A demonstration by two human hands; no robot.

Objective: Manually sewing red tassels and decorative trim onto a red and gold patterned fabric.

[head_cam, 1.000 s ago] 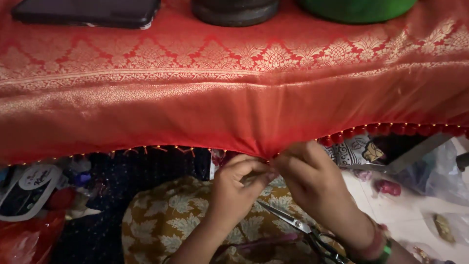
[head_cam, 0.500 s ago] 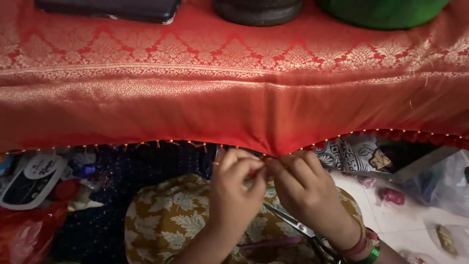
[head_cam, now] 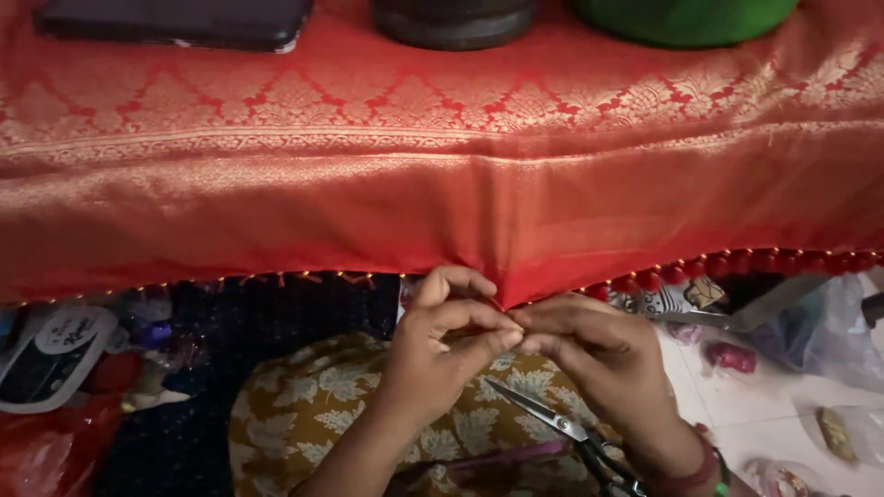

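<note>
In the head view, a red and gold brocade cloth [head_cam: 442, 184] lay draped over the table, its lower hem hanging towards the person and running left to right across the frame as its long axis. The left hand [head_cam: 442, 354] and the right hand [head_cam: 589, 354] met at the hem's lowest point near centre, fingertips pressed together and pinching the edge there; what small part lay between them could not be told. Along the hem to the right of the hands ran a row of round red tassels [head_cam: 700, 269]; to the left, only small gold beads [head_cam: 276, 276] with short threads showed. Judged from this, the right stretch was finished and the left stretch remained. Scissors [head_cam: 552, 423] rested on the yellow patterned lap [head_cam: 304, 405], untouched, blades shut, tips pointing up-left. A dark flat case [head_cam: 175, 20], a dark round container [head_cam: 453, 20] and a green vessel [head_cam: 686, 17] stood on the cloth at the far edge.
</note>
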